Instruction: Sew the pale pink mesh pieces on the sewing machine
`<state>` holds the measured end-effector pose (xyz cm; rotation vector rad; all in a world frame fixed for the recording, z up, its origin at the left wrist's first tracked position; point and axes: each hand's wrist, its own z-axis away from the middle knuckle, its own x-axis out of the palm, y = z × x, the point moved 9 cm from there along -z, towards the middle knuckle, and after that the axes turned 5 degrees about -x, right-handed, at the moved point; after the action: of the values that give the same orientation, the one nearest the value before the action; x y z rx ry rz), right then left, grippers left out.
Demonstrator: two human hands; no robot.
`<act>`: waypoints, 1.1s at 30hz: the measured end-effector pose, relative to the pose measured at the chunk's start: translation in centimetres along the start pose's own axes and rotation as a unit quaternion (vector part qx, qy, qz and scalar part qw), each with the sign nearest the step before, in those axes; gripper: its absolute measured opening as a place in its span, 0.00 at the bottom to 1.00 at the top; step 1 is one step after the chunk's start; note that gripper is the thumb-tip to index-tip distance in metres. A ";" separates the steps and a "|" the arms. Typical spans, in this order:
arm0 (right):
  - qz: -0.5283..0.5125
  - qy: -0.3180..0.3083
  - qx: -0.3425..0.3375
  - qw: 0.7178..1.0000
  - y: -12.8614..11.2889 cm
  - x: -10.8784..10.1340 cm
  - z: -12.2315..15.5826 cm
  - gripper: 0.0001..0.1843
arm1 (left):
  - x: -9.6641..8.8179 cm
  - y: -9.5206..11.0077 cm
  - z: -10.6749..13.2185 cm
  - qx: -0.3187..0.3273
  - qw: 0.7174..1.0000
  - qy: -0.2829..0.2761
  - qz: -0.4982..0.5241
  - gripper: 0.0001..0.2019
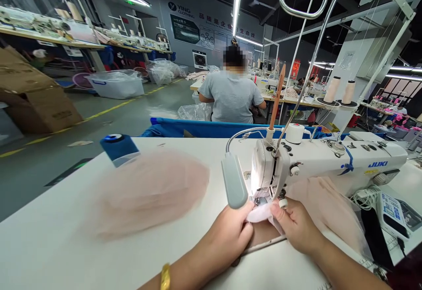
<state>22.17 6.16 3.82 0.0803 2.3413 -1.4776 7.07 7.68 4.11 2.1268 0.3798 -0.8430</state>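
A strip of pale pink fabric (260, 214) lies under the needle area of a white sewing machine (316, 158). My left hand (232, 228) pinches its left side close to the presser foot, with the thumb curled in. On the other side my right hand (296, 224) grips the same fabric between thumb and fingers. Exactly where the fabric meets the needle is partly hidden by my fingers and by a grey lamp head (234, 182). More sheer pink cloth (325, 206) spreads out behind my right hand, under the machine arm.
Sheer pink pieces (158, 189) lie on the white table (75, 246) at left, beside a blue thread cone (119, 145). A control box (394, 215) with a coiled cable (365, 198) sits at right. Ahead, a person in a grey shirt (231, 92) sits facing away. A thread stand holds pale cones (332, 89).
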 end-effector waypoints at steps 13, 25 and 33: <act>0.139 -0.044 -0.067 0.987 -1.0 0.2 0.4 0.33 | -0.1 1.4 -0.2 0.021 0.994 -0.047 0.097 0.16; 0.305 -0.183 -0.188 0.916 -3.5 1.8 2.3 0.28 | 0.5 2.8 4.3 0.189 0.980 0.031 -0.052 0.16; 0.341 -0.169 -0.192 0.905 -2.2 1.9 2.3 0.25 | 0.5 1.9 3.1 0.175 0.982 0.023 -0.068 0.16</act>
<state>20.49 2.90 4.20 0.4488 1.9695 -0.6227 7.01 4.09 3.45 2.4703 0.4299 -1.0002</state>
